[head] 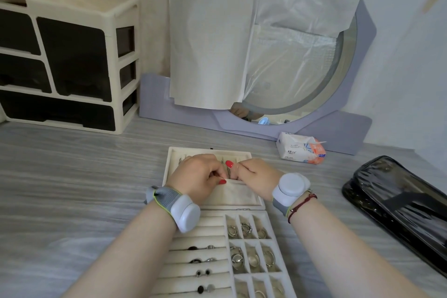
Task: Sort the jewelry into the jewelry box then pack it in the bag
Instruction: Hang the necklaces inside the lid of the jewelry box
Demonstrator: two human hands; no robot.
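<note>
Single view: head cam, wide-angle, aimed fwd & down. Grip sits mid-frame, close up: left hand point(197, 176) & right hand point(257, 176) pinch at lid pocket of open cream velvet jewelry box point(232, 206). Forearms enter from bottom edge, nearer lens than grip. Beyond grip: round lilac-framed mirror point(297, 84). Right of grip: glossy black plastic bag point(401, 203), cut by frame edge. Left & beyond: cream plastic drawer unit point(72, 60). Grey wood-grain tabletop point(72, 169) bows at edges.

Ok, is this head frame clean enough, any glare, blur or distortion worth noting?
Head view: soft, even light, no hard shadows; wide-angle distortion bows the table and tilts the drawer organizer; streaky glare on the glossy black bag; detail is soft, so the small chain pinched between the left hand and right hand over the jewelry box lid barely reads.
</note>
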